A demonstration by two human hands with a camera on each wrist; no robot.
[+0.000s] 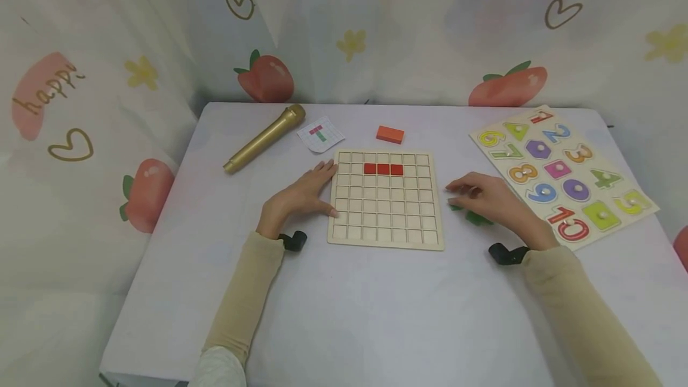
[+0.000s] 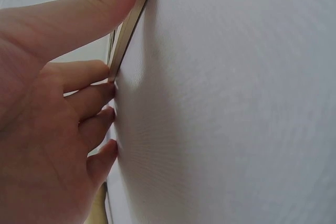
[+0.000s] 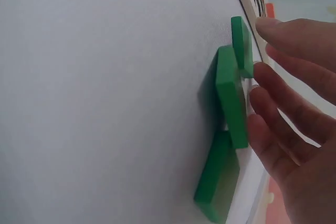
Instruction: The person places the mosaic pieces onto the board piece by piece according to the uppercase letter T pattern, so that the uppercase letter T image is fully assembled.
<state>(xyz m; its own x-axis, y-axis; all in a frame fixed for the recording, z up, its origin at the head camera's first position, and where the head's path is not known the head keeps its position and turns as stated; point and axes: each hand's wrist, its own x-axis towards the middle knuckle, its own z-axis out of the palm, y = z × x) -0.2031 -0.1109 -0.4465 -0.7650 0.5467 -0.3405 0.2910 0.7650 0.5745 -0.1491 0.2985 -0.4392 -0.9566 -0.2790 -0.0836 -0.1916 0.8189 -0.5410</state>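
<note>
Head cam: left hand [image 1: 302,193] was spread against the grid board [image 1: 384,208]; right hand [image 1: 493,200], fingers loosely parted, was at green blocks [image 3: 231,98] to its right, contact kinda hard to tell. Board held red tiles [image 1: 383,169].

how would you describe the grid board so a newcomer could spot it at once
Start at the white-covered table: near its middle lies a flat, pale wooden board, roughly square, with an orange block just beyond its far edge. Its grid holds three red squares side by side near that edge, whereas the number board to its right has no grid.
</note>
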